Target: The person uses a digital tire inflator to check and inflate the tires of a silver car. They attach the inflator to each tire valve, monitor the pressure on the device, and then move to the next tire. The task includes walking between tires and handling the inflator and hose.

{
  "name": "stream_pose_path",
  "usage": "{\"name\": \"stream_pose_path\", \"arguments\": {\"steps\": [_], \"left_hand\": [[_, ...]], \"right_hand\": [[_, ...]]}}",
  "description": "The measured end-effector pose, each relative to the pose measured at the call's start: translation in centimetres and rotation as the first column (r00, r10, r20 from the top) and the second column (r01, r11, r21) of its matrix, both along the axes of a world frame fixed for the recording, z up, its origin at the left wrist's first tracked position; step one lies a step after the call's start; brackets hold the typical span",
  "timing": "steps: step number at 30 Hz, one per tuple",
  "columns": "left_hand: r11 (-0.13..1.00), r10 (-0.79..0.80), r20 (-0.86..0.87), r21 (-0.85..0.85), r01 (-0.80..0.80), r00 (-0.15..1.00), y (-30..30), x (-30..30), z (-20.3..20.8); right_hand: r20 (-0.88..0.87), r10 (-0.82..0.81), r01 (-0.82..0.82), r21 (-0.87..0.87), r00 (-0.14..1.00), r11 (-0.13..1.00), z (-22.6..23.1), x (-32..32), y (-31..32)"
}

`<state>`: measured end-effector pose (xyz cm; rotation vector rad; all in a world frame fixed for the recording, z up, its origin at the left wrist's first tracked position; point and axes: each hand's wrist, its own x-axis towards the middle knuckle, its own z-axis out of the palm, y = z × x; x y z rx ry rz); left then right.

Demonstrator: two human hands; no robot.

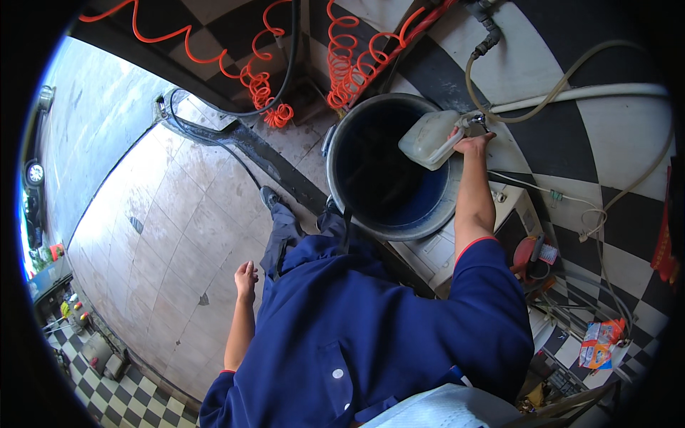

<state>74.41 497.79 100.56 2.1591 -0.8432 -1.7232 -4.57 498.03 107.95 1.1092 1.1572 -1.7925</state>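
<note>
A translucent whitish plastic jug [428, 140] lies tilted over the right side of a big dark tub [341, 187]. Gripping it near its neck end is my right hand [471, 143], right beside a small metal tap [479, 121] at the wall. Whether water runs from the tap I cannot make out. The tub's inside is dark, with a blue patch low down. My left hand [246, 277] hangs out to the left over the floor, fingers loosely curled and nothing visible in them.
Coiled orange air hoses [342, 64] hang above the tub. A pale hose [578, 93] and thin tubes run along the checkered wall. Right of the tub stands a white appliance [510, 207]. A black hose [235, 153] crosses the pale tiled floor [171, 235]; an orange packet [601, 342] lies lower right.
</note>
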Motion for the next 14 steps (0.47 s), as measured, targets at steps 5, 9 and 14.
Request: {"name": "stream_pose_path", "arguments": {"steps": [5, 9, 14], "left_hand": [[1.000, 0.005, -0.001, 0.005, -0.004, 1.000, 0.3, 0.4, 0.0], [1.000, 0.007, -0.008, -0.008, -0.007, 1.000, 0.6, 0.9, -0.2], [1.000, -0.027, 0.047, 0.005, 0.027, 0.999, 0.5, 1.2, -0.5]], "right_hand": [[-0.014, -0.005, 0.005, 0.008, 1.000, 1.000, 0.1, 0.1, -0.1], [0.003, -0.015, 0.015, 0.001, 1.000, 1.000, 0.0, 0.0, -0.1], [-0.007, -0.015, 0.015, -0.031, 1.000, 0.999, -0.4, -0.3, 0.3]]}}
